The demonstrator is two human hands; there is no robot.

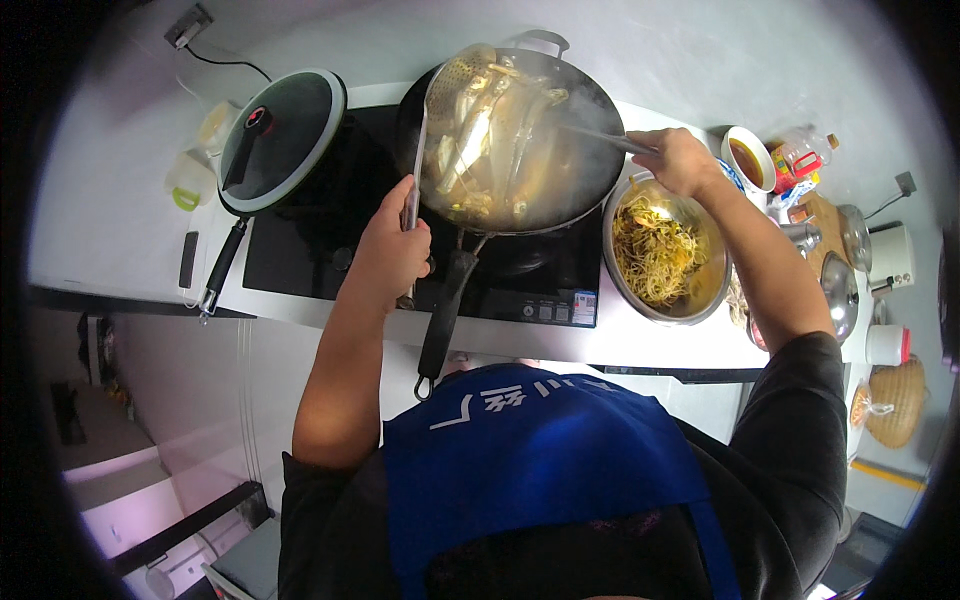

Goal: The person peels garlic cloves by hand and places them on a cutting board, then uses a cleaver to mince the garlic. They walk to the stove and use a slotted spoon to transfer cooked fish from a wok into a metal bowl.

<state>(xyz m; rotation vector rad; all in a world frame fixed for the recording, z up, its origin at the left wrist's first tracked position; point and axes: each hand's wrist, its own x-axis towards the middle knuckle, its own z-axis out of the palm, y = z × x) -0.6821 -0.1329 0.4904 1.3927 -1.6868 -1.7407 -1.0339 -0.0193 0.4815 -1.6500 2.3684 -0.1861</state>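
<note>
My left hand (390,251) grips the metal handle of a perforated skimmer (452,81), whose bowl lies at the upper left of a wok (600,94). Whole fish (474,142) lie in steaming broth in the wok, some against the skimmer. My right hand (675,161) is closed around the handle of a metal utensil (611,140) that reaches into the wok from the right; steam hides its far end. The wok stands on a black cooktop (300,259), its dark handle pointing towards me. Right of it, a steel bowl (724,289) holds cooked bean sprouts (652,255).
A lidded frying pan (289,142) stands at the cooktop's left, its handle over the counter edge. Beyond my right arm are a white bowl of brown liquid (748,161), a plastic bottle (810,150), a wooden board (821,221) and a metal lid (838,289).
</note>
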